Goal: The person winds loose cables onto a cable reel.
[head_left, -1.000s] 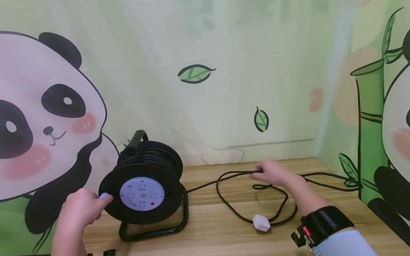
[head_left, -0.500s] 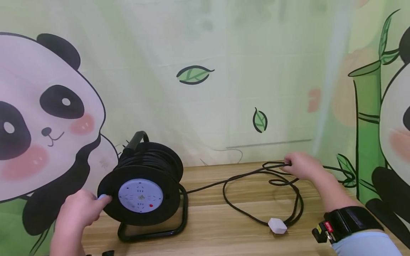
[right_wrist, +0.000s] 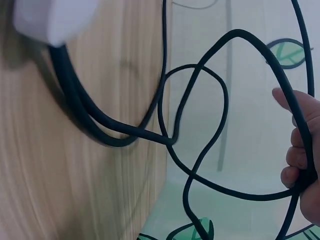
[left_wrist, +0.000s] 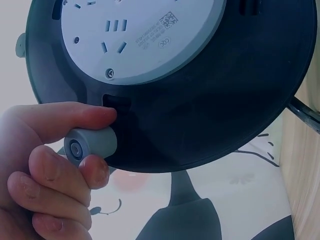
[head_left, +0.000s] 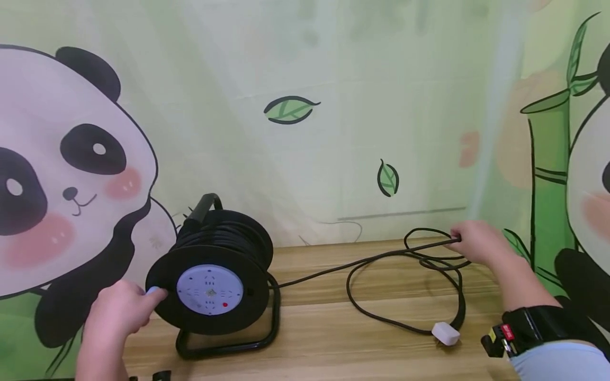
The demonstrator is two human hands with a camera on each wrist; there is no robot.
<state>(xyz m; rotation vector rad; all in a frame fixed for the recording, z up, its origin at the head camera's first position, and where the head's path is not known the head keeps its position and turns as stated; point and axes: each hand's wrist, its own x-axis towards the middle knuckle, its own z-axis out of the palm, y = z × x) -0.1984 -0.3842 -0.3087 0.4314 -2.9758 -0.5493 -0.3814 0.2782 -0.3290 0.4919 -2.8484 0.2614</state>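
Observation:
A black cable reel point(head_left: 209, 286) with a pale round socket panel point(head_left: 210, 290) stands on its tube frame at the left of the table. My left hand point(head_left: 119, 307) pinches the grey crank knob point(left_wrist: 92, 144) at the reel's rim between thumb and finger. Black cable point(head_left: 324, 272) runs from the reel to my right hand point(head_left: 481, 243), whose fingers curl round it toward the back right. Loose loops hang and lie below that hand, also seen in the right wrist view. A white plug point(head_left: 446, 333) is at the front of the loops.
The wooden table point(head_left: 314, 338) backs onto a cloth point(head_left: 333, 159) printed with pandas, leaves and bamboo. A small black object point(head_left: 162, 375) shows at the bottom edge, close to my left forearm. The reel's carrying handle point(head_left: 205, 206) sticks up at its back.
My right hand has moved right with the cable, and the loops and plug have shifted right along the table. My left hand stays at the crank knob and the reel stays in place.

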